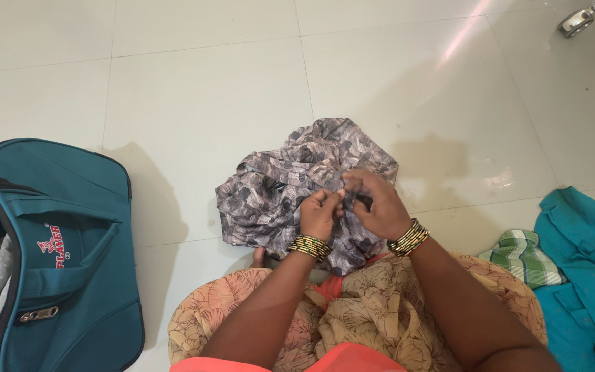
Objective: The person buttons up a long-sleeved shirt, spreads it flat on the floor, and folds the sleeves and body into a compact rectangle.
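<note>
In the head view, the left hand [319,212] and right hand [374,205] each had a closed grip pinching the grey patterned garment [290,186], which lay crumpled and unfolded on the tiled floor [194,83] before the knees. What the fingertips pinched was hidden; the teal bag [63,262] and teal cloth [587,275] were cut off.

Single head-worn camera looks steeply down, close over the tiled floor [208,62]

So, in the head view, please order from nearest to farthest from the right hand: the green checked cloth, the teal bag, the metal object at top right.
From the right hand:
1. Green checked cloth, lower right.
2. Metal object, top right corner.
3. Teal bag, far left.
</note>
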